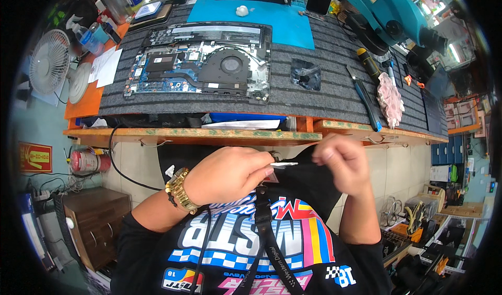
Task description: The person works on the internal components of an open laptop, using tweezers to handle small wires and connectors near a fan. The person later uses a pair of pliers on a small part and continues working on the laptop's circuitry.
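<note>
My left hand [235, 172], below the bench's front edge, pinches a thin white item [282, 164] between thumb and fingertips. Just right of it, my right hand [342, 162] is raised with fingers curled toward the thumb; I cannot make out whether anything is in it. Beyond them on a grey striped mat [293, 101] lies an opened laptop [172, 70], its fan, board and battery exposed. A dark shiny square [306, 74] rests to its right.
A blue-black tool [366, 99], yellow-and-black tool [368, 62] and pink cloth [389, 99] lie right, below a teal microscope [392, 15]. A blue mat [293, 31] holds a white lump [241, 10]. A fan [48, 62] stands left. An open drawer [198, 134] juts toward me.
</note>
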Demonstrator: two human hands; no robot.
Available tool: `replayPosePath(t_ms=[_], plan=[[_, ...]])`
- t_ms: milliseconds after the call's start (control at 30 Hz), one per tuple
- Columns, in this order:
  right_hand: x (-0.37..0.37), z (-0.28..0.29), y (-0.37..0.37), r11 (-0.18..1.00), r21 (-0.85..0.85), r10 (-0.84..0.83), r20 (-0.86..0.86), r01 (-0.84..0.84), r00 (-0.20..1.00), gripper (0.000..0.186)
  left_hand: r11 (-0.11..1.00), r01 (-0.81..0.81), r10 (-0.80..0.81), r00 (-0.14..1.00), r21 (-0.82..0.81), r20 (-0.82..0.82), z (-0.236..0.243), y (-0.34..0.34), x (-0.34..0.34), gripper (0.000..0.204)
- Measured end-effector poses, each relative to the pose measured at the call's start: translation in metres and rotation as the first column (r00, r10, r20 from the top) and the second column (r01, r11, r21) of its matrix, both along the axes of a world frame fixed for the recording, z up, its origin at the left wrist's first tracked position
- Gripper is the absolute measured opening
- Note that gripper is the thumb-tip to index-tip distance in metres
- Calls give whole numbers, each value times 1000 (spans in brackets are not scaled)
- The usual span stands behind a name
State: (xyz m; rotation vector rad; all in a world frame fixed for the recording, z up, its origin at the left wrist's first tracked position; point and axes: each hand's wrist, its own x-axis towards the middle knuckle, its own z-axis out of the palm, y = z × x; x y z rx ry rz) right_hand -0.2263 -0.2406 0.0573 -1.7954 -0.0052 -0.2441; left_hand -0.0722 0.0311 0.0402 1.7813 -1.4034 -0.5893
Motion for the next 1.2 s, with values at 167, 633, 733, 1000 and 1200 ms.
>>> replayPosePath(t_ms=[167, 633, 733, 1000, 1200], plan=[[3, -5, 24, 874, -465, 186, 46, -144, 981, 21, 998, 43, -46, 995, 40, 92, -3, -9, -8, 26], [-9, -10, 5, 966, -247, 60, -41, -69, 997, 8, 997, 49, -51, 998, 53, 46, 4, 0, 7, 32], [-4, -2, 1, 945, -313, 87, -54, -100, 995, 20, 998, 19, -25, 993, 54, 111, 6, 0, 10, 33], [13, 4, 28, 744, -624, 232, -93, -239, 968, 23, 998, 28, -36, 988, 54, 148, 11, -11, 1, 25], [-3, 7, 10, 841, -522, 104, -106, -144, 989, 13, 986, -130, 133, 991, -100, 16, 14, 4, 17, 26]])
